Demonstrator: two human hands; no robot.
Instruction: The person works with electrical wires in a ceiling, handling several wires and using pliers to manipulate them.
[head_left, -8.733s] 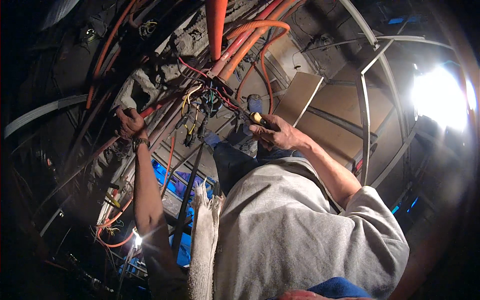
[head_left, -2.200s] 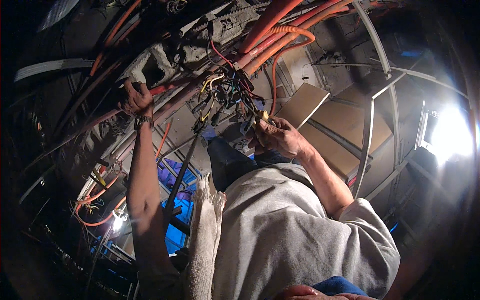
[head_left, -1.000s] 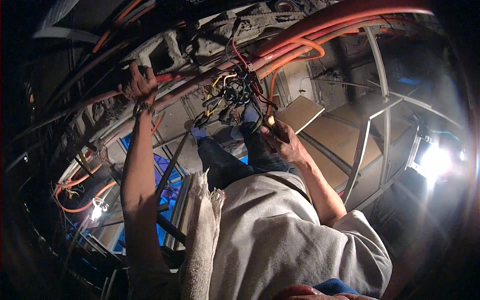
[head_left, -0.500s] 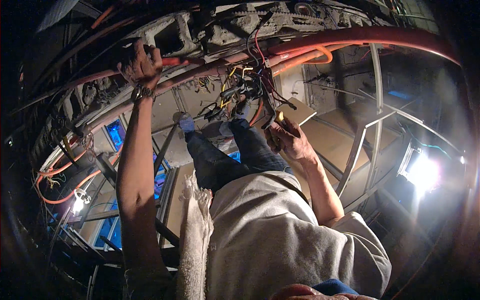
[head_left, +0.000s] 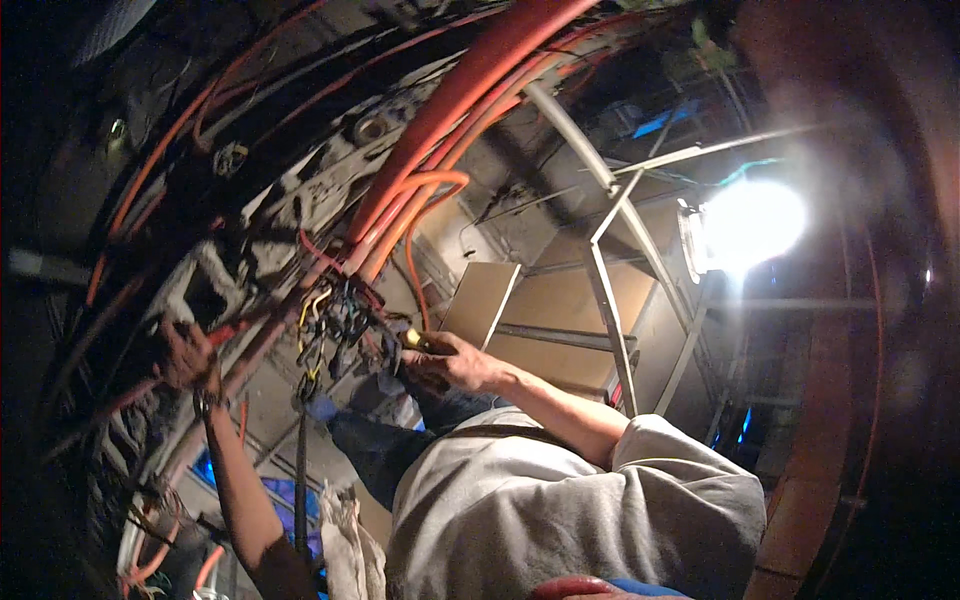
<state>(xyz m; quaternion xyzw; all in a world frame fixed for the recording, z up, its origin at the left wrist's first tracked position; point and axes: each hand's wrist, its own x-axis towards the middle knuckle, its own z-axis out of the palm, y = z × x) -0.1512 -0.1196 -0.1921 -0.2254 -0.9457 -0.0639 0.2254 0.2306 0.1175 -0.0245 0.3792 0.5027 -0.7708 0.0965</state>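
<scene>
My left hand (head_left: 190, 358), wearing a wrist band, is closed around a thin reddish pipe (head_left: 228, 331) beside the dirty metal frame (head_left: 205, 280). In my right hand (head_left: 450, 362) is a yellow-handled tool (head_left: 413, 340); its working end is lost among dark parts, so its exact kind cannot be told. That hand is closed and sits just right of a tangled bundle of wires (head_left: 345, 310), with black, yellow and red strands. Whether the tool touches a wire is unclear. Below the bundle, more loose yellow and dark wire ends hang down.
Thick orange-red conduits (head_left: 440, 110) run along the frame to the upper right. A bright work lamp (head_left: 750, 225) glares at the right. Pale metal struts (head_left: 610, 290) and tan boards (head_left: 570, 300) lie below. My legs (head_left: 375, 450) reach down beneath the wires.
The view has turned and shifted, so the conduits now slant steeply and the lamp sits higher. Both hands keep their grips, the left on the pipe, the right on the yellow-handled tool.
</scene>
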